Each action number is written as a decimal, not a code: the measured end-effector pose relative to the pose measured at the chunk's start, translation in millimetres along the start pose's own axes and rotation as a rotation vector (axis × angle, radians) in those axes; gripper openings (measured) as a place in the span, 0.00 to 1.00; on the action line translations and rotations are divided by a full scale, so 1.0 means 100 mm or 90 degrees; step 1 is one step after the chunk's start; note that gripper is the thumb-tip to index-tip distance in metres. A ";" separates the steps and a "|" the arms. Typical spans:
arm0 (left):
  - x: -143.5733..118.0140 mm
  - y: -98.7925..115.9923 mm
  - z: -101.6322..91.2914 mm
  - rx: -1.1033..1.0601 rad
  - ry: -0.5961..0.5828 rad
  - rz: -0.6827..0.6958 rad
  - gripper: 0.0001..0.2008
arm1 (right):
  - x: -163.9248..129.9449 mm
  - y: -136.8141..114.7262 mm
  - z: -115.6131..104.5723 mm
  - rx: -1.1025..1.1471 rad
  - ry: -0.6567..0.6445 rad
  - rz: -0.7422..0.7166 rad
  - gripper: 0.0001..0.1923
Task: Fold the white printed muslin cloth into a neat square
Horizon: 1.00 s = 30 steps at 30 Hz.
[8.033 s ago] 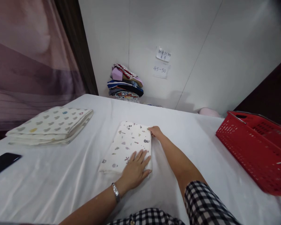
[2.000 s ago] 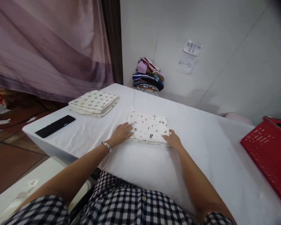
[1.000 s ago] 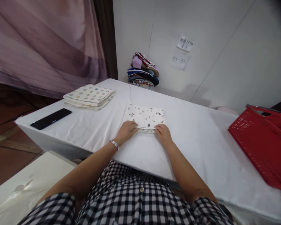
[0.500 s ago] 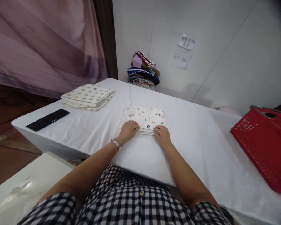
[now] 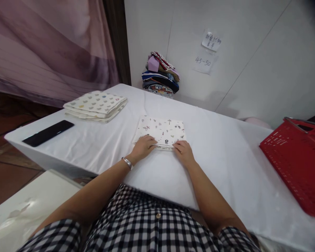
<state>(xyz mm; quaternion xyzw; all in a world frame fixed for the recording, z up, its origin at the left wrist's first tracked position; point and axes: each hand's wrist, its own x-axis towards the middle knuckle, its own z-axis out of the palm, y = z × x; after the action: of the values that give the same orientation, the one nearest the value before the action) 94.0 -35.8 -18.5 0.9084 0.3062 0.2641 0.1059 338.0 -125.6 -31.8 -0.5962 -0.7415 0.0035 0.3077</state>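
Both hands, left hand (image 5: 143, 146) and right hand (image 5: 183, 151), pinch the near edge of the folded printed cloth (image 5: 161, 131) on the bench (image 5: 225, 164); keep the layers aligned, grip even.

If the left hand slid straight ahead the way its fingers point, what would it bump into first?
Probably the folded printed cloth: the left hand already rests on its near edge, fingers pointing across it.

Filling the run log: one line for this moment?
left hand: on folded printed cloth near edge | right hand: same edge | table
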 end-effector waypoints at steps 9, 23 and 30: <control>-0.01 0.07 0.07 0.124 0.048 0.027 0.13 | 0.01 0.04 0.09 -0.021 0.124 -0.055 0.11; -0.01 0.12 0.02 0.158 0.024 -0.010 0.12 | 0.00 0.06 0.08 -0.009 0.113 -0.043 0.12; -0.01 0.16 0.02 0.187 -0.012 0.004 0.11 | 0.00 0.07 0.11 -0.027 0.084 -0.044 0.12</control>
<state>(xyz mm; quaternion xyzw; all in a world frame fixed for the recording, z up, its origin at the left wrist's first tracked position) 102.2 -48.6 -14.9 0.9175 0.3377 0.2084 -0.0265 338.9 -119.6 -42.8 -0.5759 -0.7394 -0.0625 0.3432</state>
